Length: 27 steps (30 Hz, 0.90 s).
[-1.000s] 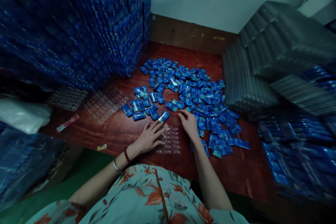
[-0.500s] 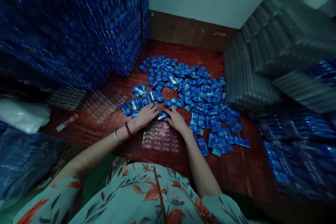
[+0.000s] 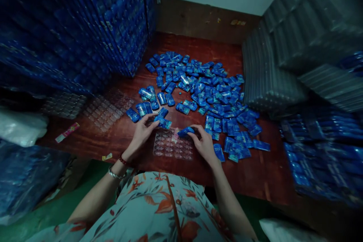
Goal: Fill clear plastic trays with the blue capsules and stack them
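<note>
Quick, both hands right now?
Left hand: fingertips at a blue packet; whether it is gripped cannot be told.
Right hand: closed, holding another blue packet.

— Left side?
— My left grip: thumb and fingertips at the left end of a blue packet. Lifted or not, can't tell.
— Right?
— My right grip pinches a second packet at the far right corner of a clear moulded tray.
— Surroundings?
— Reddish desk. Loose pile of blue packets beyond my grips. Tall blue stack to the left, grey stack to the right.
</note>
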Available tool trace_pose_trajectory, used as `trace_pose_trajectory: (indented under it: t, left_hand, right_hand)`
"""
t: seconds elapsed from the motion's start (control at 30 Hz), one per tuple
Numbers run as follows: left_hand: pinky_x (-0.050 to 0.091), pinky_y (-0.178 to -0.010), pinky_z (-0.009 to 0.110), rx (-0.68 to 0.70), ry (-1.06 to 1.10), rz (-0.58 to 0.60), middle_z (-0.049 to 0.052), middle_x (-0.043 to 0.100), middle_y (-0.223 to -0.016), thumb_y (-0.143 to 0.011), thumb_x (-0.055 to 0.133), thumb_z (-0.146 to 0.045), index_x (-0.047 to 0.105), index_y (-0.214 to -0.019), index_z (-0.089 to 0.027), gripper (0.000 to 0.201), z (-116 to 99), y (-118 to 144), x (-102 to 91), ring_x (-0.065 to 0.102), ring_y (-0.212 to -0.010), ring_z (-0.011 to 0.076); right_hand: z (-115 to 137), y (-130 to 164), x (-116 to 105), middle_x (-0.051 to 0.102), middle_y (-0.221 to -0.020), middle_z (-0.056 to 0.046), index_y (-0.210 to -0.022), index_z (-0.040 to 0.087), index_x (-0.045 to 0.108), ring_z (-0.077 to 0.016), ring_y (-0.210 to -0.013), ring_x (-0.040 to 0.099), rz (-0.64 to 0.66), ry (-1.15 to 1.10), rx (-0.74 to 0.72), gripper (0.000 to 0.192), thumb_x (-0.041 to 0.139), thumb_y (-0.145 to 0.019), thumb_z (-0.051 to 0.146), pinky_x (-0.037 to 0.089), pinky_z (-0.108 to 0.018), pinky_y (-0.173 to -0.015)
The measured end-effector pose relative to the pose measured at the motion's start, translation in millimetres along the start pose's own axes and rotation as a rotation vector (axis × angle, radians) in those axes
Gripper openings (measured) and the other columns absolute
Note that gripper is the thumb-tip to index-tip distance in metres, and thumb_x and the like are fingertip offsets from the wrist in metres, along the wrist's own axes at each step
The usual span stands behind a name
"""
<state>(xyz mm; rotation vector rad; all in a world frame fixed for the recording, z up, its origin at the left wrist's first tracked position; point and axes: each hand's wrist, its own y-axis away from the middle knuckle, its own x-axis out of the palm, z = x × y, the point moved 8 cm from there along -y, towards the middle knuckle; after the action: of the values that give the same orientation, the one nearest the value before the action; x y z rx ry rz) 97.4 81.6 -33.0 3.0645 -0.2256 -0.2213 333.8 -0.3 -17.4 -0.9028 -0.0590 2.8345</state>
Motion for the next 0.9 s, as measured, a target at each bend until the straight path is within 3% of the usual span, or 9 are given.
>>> trace_pose_trajectory:
  t: [0.13,0.27,0.37,0.53,0.73,0.9]
  left_hand:
    - [0.048,-0.078,0.030,0.010,-0.051,0.027,0.007,0.063,-0.105,-0.081,0.058,-0.040,0.057,-0.114,-0.016,0.041,6,6,10.3,0.059,-0.087,0.0171]
    - [0.046,-0.078,0.030,0.098,-0.192,0.089,0.007,0.061,-0.102,-0.088,0.049,-0.036,0.061,-0.109,-0.016,0.032,6,5,18.0,0.057,-0.087,0.0169]
    - [0.047,-0.078,0.031,0.136,-0.290,0.106,0.006,0.057,-0.099,-0.085,0.055,-0.034,0.059,-0.110,-0.017,0.031,5,4,21.2,0.056,-0.086,0.0169]
    - [0.048,-0.086,0.033,0.289,-0.454,0.191,0.008,0.051,-0.113,-0.083,0.060,-0.029,0.054,-0.113,-0.020,0.032,-11,14,29.1,0.054,-0.103,0.0203]
    - [0.050,-0.087,0.034,0.471,-0.637,0.285,0.009,0.051,-0.115,-0.090,0.049,-0.031,0.048,-0.119,-0.022,0.030,-21,30,49.6,0.058,-0.103,0.0205]
    - [0.051,-0.081,0.036,0.503,-0.854,0.297,0.014,0.050,-0.120,-0.094,0.042,-0.029,0.047,-0.117,-0.017,0.027,-16,25,66.1,0.060,-0.097,0.0226]
  right_hand:
    - [3,7,-2,0.067,-0.105,-0.006,-0.108,0.021,0.061,-0.0195,-0.096,0.062,-0.100,0.025,-0.017,0.025,0.052,-0.086,0.030,0.047,-0.033,-0.085]
    - [0,8,-8,0.067,-0.104,-0.006,-0.106,0.021,0.062,-0.0195,-0.096,0.062,-0.230,0.019,-0.005,0.024,0.053,-0.086,0.031,0.047,-0.034,-0.087]
    - [-2,6,-11,0.067,-0.102,-0.007,-0.105,0.021,0.062,-0.0199,-0.095,0.062,-0.272,0.048,-0.012,0.023,0.052,-0.087,0.031,0.048,-0.035,-0.087]
    - [4,5,4,0.064,-0.099,-0.008,-0.111,0.021,0.059,-0.0193,-0.094,0.061,-0.109,0.090,-0.119,0.026,0.044,-0.091,0.026,0.049,-0.035,-0.086]
    - [11,8,15,0.059,-0.095,-0.008,-0.122,0.022,0.054,-0.0186,-0.088,0.060,0.043,0.207,-0.183,0.034,0.038,-0.092,0.020,0.051,-0.033,-0.081]
    - [13,5,18,0.058,-0.096,-0.008,-0.126,0.021,0.051,-0.0190,-0.089,0.059,0.085,0.273,-0.237,0.037,0.036,-0.092,0.018,0.052,-0.032,-0.077]
